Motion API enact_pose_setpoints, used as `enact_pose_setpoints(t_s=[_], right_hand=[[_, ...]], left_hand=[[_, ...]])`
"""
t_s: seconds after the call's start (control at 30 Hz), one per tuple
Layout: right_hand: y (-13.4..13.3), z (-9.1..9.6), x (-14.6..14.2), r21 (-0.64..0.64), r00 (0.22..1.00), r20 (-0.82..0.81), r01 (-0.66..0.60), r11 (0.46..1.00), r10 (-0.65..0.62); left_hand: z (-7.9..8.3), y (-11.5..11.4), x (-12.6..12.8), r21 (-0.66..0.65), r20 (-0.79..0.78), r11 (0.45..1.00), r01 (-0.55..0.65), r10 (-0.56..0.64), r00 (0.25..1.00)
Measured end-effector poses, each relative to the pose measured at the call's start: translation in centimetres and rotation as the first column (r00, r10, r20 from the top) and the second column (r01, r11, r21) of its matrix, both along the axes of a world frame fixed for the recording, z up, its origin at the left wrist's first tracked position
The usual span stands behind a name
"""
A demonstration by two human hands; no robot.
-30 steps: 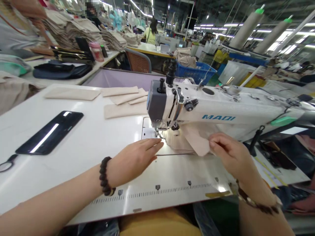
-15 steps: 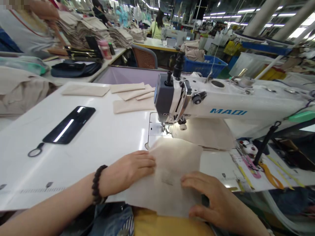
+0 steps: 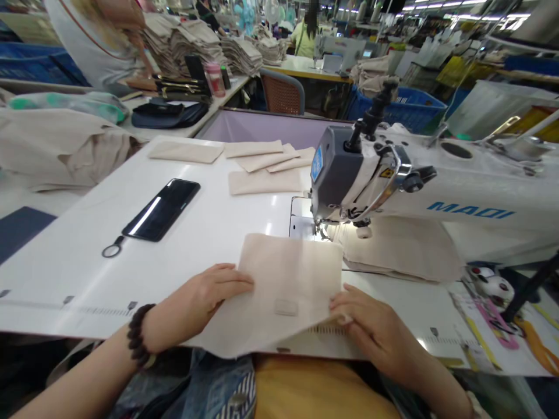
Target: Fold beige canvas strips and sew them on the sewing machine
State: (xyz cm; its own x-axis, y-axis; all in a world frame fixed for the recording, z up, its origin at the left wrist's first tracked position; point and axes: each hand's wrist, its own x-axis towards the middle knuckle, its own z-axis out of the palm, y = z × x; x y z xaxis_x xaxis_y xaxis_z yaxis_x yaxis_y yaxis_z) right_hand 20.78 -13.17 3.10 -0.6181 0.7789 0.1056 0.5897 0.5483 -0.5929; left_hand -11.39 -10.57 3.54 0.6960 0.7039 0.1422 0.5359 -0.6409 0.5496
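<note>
Both my hands hold a beige cloth panel (image 3: pixel 279 297) over the front edge of the white sewing table (image 3: pixel 87 273). A small pale rectangular patch (image 3: pixel 286 306) is stitched or lying on it. My left hand (image 3: pixel 205 298), with a dark bead bracelet (image 3: pixel 137 334) at the wrist, rests on the panel's left side. My right hand (image 3: pixel 371 326) grips its lower right edge. Behind the panel stands the presser foot (image 3: pixel 323 231) of a white MAQI sewing machine (image 3: pixel 441 186). More beige cloth (image 3: pixel 399 247) lies under the machine arm.
A black phone (image 3: pixel 161 202) with a ring lies left of the machine. Flat beige cloth pieces (image 3: pixel 264 181) lie behind it, and a crumpled cloth heap (image 3: pixel 61 148) lies far left. A co-worker (image 3: pixel 96 41) stands beyond stacked fabric (image 3: pixel 183 43). A blue crate (image 3: pixel 406 110) sits back right.
The panel has moved from beside the needle to the table's front edge, now held in both hands. The view has swung, so the machine sits further right.
</note>
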Motion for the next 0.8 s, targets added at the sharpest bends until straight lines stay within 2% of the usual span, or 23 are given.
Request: enact_pose_setpoints(t_s=[0.1,0.17,0.23,0.27,0.37,0.43,0.5,0.57,0.67,0.73,0.8], right_hand=[[0.6,0.0,0.0,-0.122,0.98,-0.057,0.184,0.975,-0.192],[0.8,-0.3,-0.3,-0.078,0.96,-0.094,0.257,0.963,-0.264],[0.9,-0.7,-0.8,-0.027,0.939,-0.134,0.315,0.949,-0.315],[1.0,-0.9,-1.0,-0.045,0.928,-0.144,0.34,0.939,-0.343],[1.2,-1.8,-1.7,-0.189,0.895,-0.152,0.391,0.901,-0.42],[1.3,-2.1,-2.0,-0.225,0.879,-0.171,0.404,0.886,-0.444],[1.5,-2.2,-2.3,-0.171,0.897,-0.176,0.377,0.91,-0.405],[1.7,-2.1,-2.5,-0.087,0.926,-0.155,0.335,0.938,-0.345],[1.7,-2.0,-2.7,0.039,0.933,-0.118,0.347,0.937,-0.34],[1.6,-2.0,-2.8,0.097,0.934,-0.104,0.353,0.931,-0.343],[1.4,-2.2,-2.9,0.137,0.932,-0.094,0.36,0.923,-0.349]], left_hand=[[-0.3,0.2,0.1,0.014,-0.048,1.0,-0.008,0.008,0.999],[-0.4,0.3,0.6,0.017,-0.028,0.998,-0.068,0.068,0.997],[-0.3,0.4,1.2,0.002,-0.01,0.988,-0.153,0.153,0.988],[-0.4,0.6,1.4,-0.013,-0.008,0.979,-0.204,0.204,0.979],[-0.6,1.1,1.8,-0.06,-0.016,0.939,-0.337,0.337,0.941],[-0.9,1.3,1.8,-0.089,-0.015,0.914,-0.397,0.397,0.918],[-1.4,1.3,1.7,-0.114,-0.031,0.888,-0.445,0.445,0.895],[-1.8,1.1,1.8,-0.111,-0.06,0.838,-0.534,0.53,0.846],[-2.3,0.6,1.9,-0.115,-0.045,0.774,-0.623,0.622,0.782],[-2.2,0.1,1.8,-0.128,-0.045,0.78,-0.613,0.612,0.789],[-2.1,-0.4,1.7,-0.151,-0.048,0.825,-0.545,0.545,0.837]])
